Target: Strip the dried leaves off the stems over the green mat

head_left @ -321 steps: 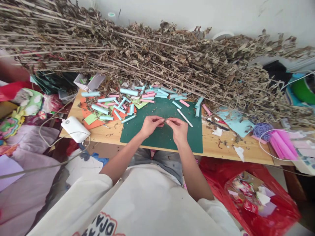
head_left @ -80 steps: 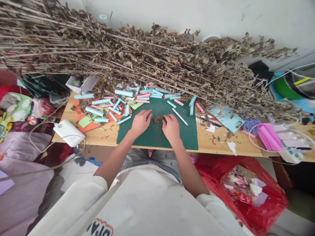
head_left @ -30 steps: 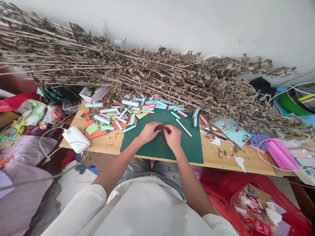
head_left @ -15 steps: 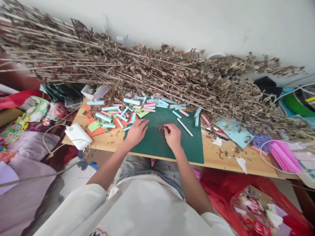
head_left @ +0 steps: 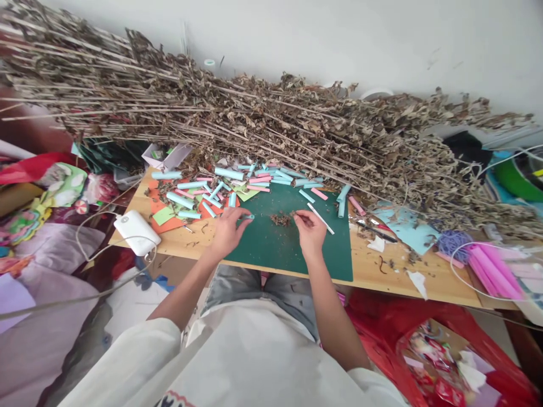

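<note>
My left hand (head_left: 229, 230) is closed around a small light-blue paper tube (head_left: 250, 217), whose end shows past the fingertips over the green cutting mat (head_left: 267, 249). A small heap of crumbled dried leaves (head_left: 280, 219) lies on the mat between my hands. At the right edge of this heap, the thumb and fingertips of my right hand (head_left: 310, 229) are pinched together on a bit of dried leaf (head_left: 292, 214). A thin white stick-like tube (head_left: 320, 218) lies just beyond my right hand.
Several blue and pink paper tubes (head_left: 229, 173) lie along the table's back. Behind them stretches a large pile of dried stalks (head_left: 254, 118). A white power bank (head_left: 136, 232) with a cable sits at left; a pen (head_left: 377, 232) and purple yarn (head_left: 453, 244) at right.
My left hand has taken hold of a blue tube and turned its end towards the leaf heap. My right hand has shifted right, exposing more of the heap.
</note>
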